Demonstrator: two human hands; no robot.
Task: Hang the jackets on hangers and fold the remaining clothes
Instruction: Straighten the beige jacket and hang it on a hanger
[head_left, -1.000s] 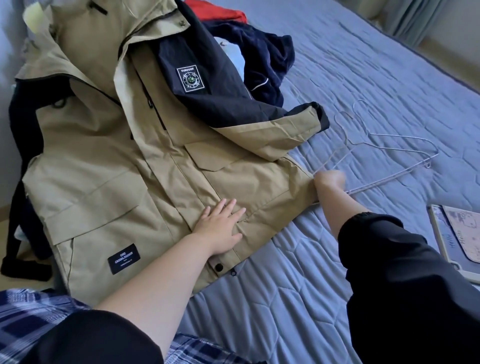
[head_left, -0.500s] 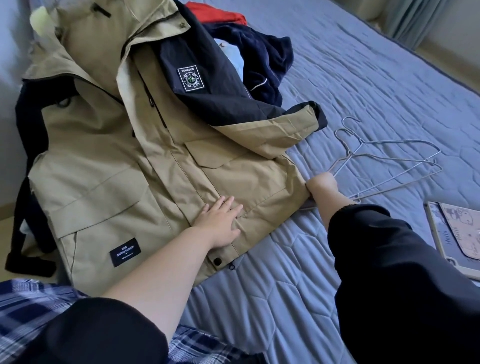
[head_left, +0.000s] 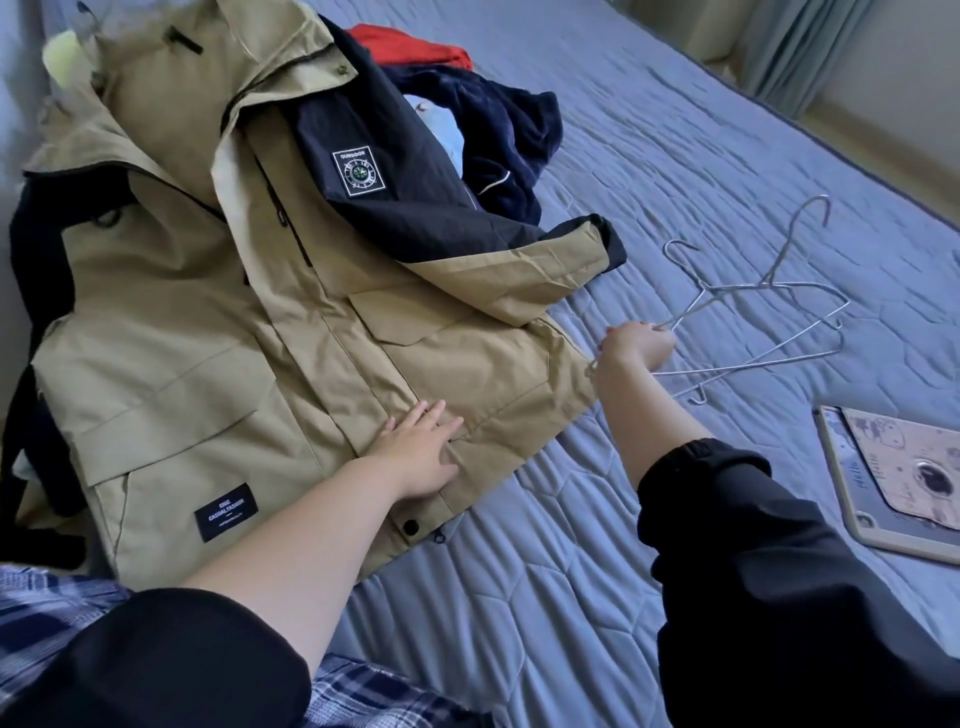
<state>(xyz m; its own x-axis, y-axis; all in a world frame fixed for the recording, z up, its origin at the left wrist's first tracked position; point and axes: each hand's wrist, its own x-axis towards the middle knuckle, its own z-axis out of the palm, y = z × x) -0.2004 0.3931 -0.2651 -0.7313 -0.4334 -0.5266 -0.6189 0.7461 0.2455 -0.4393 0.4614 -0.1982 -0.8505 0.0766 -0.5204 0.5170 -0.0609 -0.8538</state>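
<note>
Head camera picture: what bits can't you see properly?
1. Red cloth, head view: mostly hidden by the navy velvety garment and the khaki-and-navy hooded jacket.
2. Right hand, head view: seen from behind, so which silver wire hangers it grips is unclear.
3. Beige patterned flat case, head view: cut off by the right edge.

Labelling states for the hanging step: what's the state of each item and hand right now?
khaki jacket: flat on bed, not hung.
wire hangers: lying on bed, one held.
left hand: flat on khaki jacket.
right hand: grips the wire hangers.
navy garment: crumpled, unfolded.
tablet: back up on bed.
</note>
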